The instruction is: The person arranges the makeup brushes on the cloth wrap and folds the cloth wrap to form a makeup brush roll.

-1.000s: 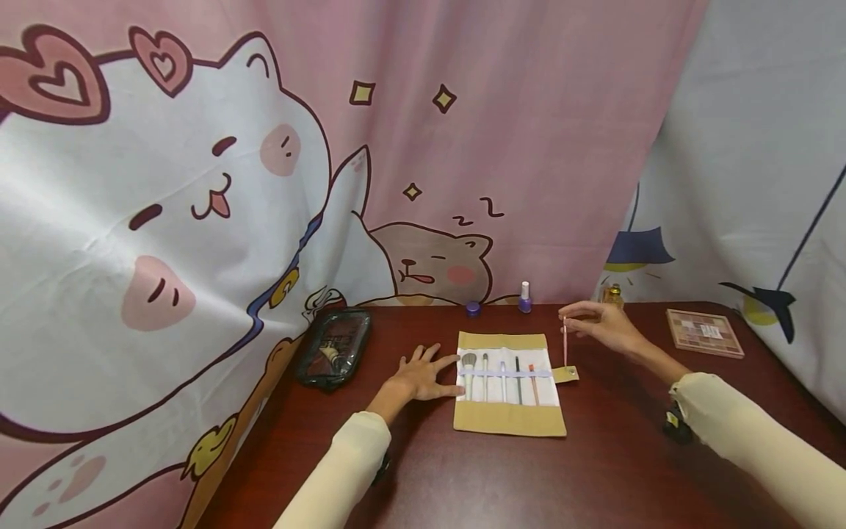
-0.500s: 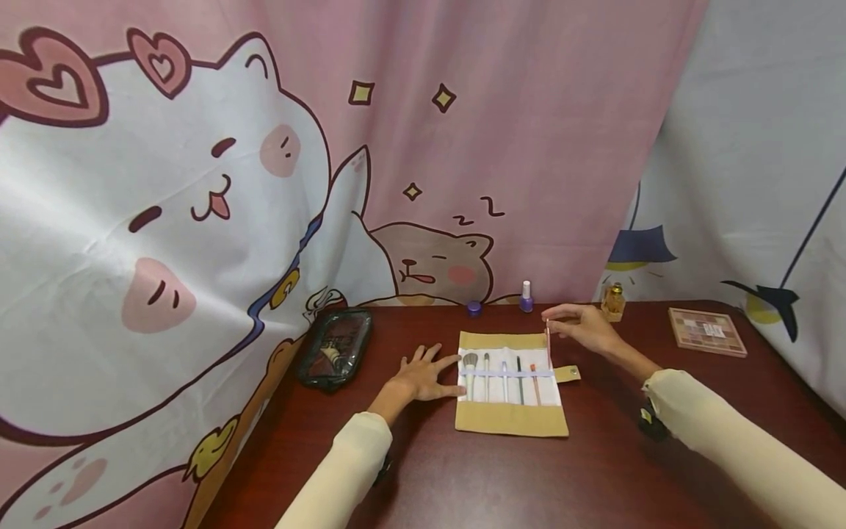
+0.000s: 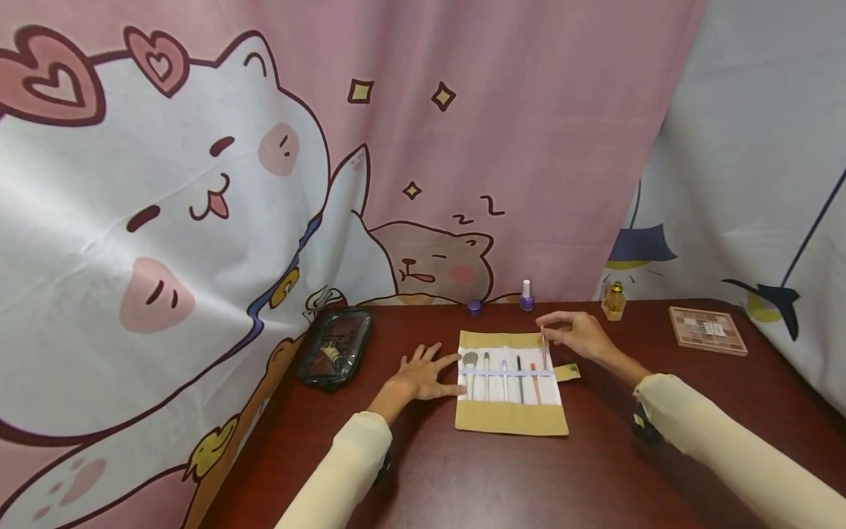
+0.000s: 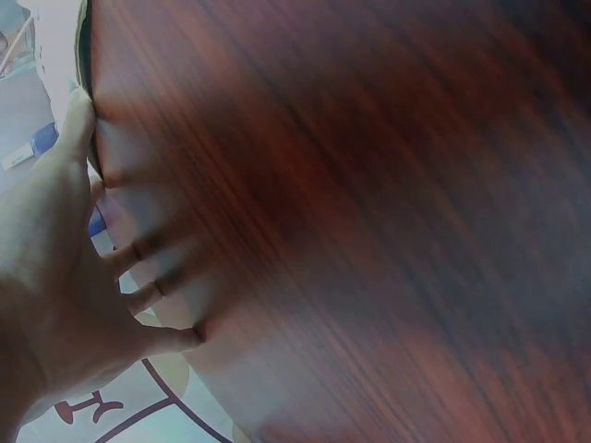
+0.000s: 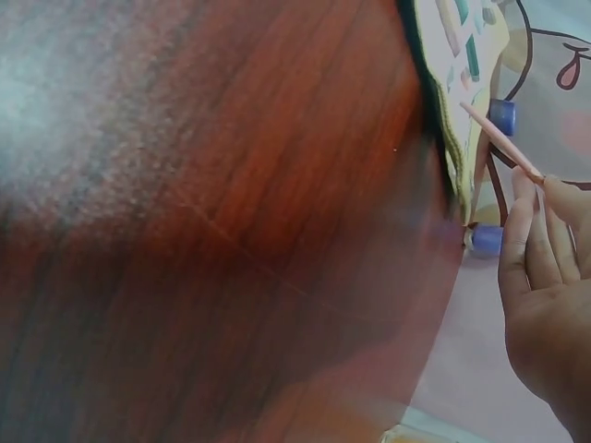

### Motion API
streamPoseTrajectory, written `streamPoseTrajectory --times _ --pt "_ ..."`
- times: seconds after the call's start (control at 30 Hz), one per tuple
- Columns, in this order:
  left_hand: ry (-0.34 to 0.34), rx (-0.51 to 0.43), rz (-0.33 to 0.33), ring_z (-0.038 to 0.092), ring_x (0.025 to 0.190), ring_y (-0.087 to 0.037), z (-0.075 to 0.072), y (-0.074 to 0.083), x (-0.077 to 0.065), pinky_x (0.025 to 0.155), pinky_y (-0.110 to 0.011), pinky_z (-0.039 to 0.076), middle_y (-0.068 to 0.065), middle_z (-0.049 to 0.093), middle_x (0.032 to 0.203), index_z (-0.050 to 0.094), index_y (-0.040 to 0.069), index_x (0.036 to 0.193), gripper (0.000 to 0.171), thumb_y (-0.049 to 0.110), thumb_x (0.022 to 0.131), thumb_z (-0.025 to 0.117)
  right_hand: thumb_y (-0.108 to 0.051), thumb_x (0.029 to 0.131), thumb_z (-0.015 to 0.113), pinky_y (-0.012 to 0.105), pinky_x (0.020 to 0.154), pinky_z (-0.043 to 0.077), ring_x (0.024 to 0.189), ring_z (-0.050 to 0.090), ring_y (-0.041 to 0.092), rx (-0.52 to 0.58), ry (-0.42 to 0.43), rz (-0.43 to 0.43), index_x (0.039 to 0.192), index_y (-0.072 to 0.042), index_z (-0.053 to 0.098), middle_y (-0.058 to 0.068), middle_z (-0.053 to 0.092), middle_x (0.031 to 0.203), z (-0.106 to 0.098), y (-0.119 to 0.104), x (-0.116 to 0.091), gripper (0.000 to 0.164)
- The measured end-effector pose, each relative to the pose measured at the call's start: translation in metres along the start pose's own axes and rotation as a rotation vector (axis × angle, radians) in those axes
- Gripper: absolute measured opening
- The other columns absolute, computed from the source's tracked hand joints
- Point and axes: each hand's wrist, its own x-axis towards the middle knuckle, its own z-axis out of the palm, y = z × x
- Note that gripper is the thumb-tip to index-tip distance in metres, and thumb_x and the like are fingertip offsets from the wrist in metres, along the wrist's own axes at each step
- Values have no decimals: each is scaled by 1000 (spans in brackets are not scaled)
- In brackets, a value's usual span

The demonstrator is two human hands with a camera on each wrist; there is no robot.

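Note:
A tan and white brush roll (image 3: 512,420) lies unfolded on the table, with several makeup brushes tucked under its lilac elastic band. My left hand (image 3: 418,376) has its fingers spread, the thumb and index at the roll's left edge. My right hand (image 3: 578,334) pinches the top of a slim pink makeup brush (image 3: 545,351) between thumb and fingertips. That brush stands steeply over the roll's right end, its lower tip right at the elastic, beside an orange-tipped brush (image 3: 536,382). In the right wrist view the pink brush (image 5: 503,143) slants from the fingertips toward the roll.
A black clear-topped pouch (image 3: 335,347) lies at the left. Along the back edge stand a small purple jar (image 3: 474,308), a nail polish bottle (image 3: 526,297) and a gold perfume bottle (image 3: 613,302). An eyeshadow palette (image 3: 708,330) lies far right. A snap tab (image 3: 567,372) sticks out from the roll.
My right hand has moved left with the pink brush, from above the snap tab to the roll's right end, and the brush has come down to the elastic. The left hand has stayed put.

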Motion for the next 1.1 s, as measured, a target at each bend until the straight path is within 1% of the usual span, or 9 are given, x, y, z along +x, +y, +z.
streamPoseTrajectory --times 0.17,0.23,0.4,0.5,0.6,0.7,0.8,0.93,1.1 --pt "1 0 0 21 155 -37 1 0 1 117 -68 25 -8 24 171 35 40 162 84 79 90 56 -10 97 74 44 75 62 89 77 32 -11 -13 17 124 0 73 18 77 108 2 4 -4 29" --pt "1 -1 -1 21 155 -37 2 0 1 117 -68 25 -8 24 171 35 41 162 84 79 90 56 -11 97 75 40 75 62 90 77 29 -26 -22 20 124 -1 74 17 77 111 4 7 -7 29" --pt "-2 -1 -1 21 156 -37 2 0 1 117 -69 25 -8 23 171 34 41 162 84 80 90 55 -14 93 80 30 71 61 94 76 27 -95 -39 -14 116 -4 78 13 78 110 9 12 -14 25" --pt "-6 1 0 20 156 -37 2 0 1 117 -69 24 -8 22 171 33 41 162 84 79 91 55 -15 92 81 27 71 59 95 76 27 -124 -55 -41 112 -5 80 12 78 108 10 13 -16 23" --pt "-4 5 -1 20 156 -38 1 -1 0 117 -69 25 -8 23 171 33 41 162 83 78 91 55 -16 91 82 25 73 56 96 74 25 -146 -88 -67 112 -6 80 10 78 109 9 12 -18 22" --pt "-21 9 -11 18 156 -37 1 -1 1 118 -68 23 -8 20 172 31 42 163 83 77 92 55 -17 91 82 24 77 55 97 72 22 -163 -127 -74 112 -8 80 8 78 109 8 12 -21 23" --pt "-20 8 -11 19 156 -37 2 -1 1 118 -68 23 -8 21 172 31 42 163 82 76 92 55 -17 91 82 24 80 54 97 69 20 -169 -154 -76 111 -9 80 5 78 108 8 12 -24 22" --pt "-5 1 -1 20 156 -37 2 -1 0 117 -69 24 -8 23 171 33 41 162 83 78 91 55 -15 91 82 24 79 54 95 69 16 -170 -166 -84 109 -10 81 3 79 105 8 14 -27 19" --pt "-1 -6 4 19 156 -39 2 -1 0 117 -70 24 -8 22 172 34 40 162 83 77 91 56 -13 91 80 25 79 55 95 70 14 -175 -181 -107 106 -10 82 3 79 104 8 15 -28 16"
